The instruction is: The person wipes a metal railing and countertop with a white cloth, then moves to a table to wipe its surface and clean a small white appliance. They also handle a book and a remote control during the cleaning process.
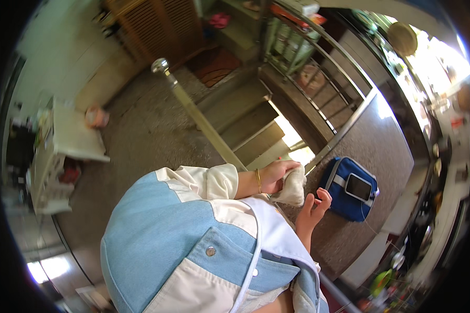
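Near the middle, my left hand (276, 176), with a gold bangle at its wrist, grips a bunched off-white cloth (294, 187). My right hand (315, 209) is just to the right of the cloth, its fingers apart and partly curled, holding nothing. A blue zipped bag (337, 203) with a pale band lies on the speckled stone surface (360, 144), to the right of my right hand. On top of the bag rests a phone (358, 187) in a white frame, its screen dark. A thin pale cord runs down from it.
A metal railing (321, 35) borders steps (258, 144) ahead, and a post with a shiny round knob (160, 65) rises at their left. A white cabinet (78, 133) stands at the left, with a pink bin (96, 116) beside it. Kitchen items, including a green bowl (382, 281), crowd the right side.
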Available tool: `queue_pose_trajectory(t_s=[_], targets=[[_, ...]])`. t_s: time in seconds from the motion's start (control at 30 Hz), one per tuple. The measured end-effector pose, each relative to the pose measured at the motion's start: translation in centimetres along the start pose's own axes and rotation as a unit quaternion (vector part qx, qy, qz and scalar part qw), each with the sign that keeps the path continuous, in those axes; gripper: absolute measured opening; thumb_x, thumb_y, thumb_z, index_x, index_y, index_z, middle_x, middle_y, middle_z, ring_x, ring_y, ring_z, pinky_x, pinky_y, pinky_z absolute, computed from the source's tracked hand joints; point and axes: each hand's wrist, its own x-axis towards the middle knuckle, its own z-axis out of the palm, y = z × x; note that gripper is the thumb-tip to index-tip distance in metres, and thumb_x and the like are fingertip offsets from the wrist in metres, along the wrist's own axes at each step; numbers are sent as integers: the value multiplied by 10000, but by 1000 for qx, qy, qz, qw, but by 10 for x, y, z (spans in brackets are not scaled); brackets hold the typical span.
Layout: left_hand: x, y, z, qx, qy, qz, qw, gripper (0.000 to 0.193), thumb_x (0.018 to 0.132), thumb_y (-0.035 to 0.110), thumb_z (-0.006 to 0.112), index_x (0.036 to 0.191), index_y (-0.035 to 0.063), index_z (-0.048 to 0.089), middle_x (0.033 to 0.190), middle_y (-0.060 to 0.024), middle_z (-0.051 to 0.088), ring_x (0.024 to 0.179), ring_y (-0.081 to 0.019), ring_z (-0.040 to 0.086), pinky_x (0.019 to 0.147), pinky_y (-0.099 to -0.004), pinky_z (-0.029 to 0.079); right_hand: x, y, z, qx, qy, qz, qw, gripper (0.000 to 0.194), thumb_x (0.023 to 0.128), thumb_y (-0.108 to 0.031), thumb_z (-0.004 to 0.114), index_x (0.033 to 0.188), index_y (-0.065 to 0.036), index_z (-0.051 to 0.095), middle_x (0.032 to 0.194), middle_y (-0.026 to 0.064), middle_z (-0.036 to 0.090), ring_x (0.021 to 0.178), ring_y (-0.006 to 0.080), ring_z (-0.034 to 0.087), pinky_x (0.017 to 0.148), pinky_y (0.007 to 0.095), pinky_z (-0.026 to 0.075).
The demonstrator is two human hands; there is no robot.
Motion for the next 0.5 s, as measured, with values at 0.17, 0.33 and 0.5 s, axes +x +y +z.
queue_pose_trajectory(t_s=[0.17,0.33,0.5], targets=[[-29,-21,-7,-105,21,143,984,338,976,391,536,1025,65,613,982,-72,657,932,-208,625,889,-366,490,9,-20,6,30,-216,-185,958,467,773,-59,740,1185,-61,519,1216,207,524,1127,346,520,962,410,419],[-59,-23,-1,-14,79,202,976,390,899,439,666,1058,93,584,961,-30,646,860,-148,620,790,-321,514,20,1,16,211,-309,68,925,119,926,10,561,1042,-15,566,972,79,627,853,161,598,746,253,464],[-81,-24,-26,363,69,205,906,450,798,350,802,1064,35,622,965,-27,672,883,-87,613,779,-282,510,56,-6,27,434,-324,370,754,193,973,-176,515,1065,-33,606,957,61,634,864,152,606,754,297,495]])
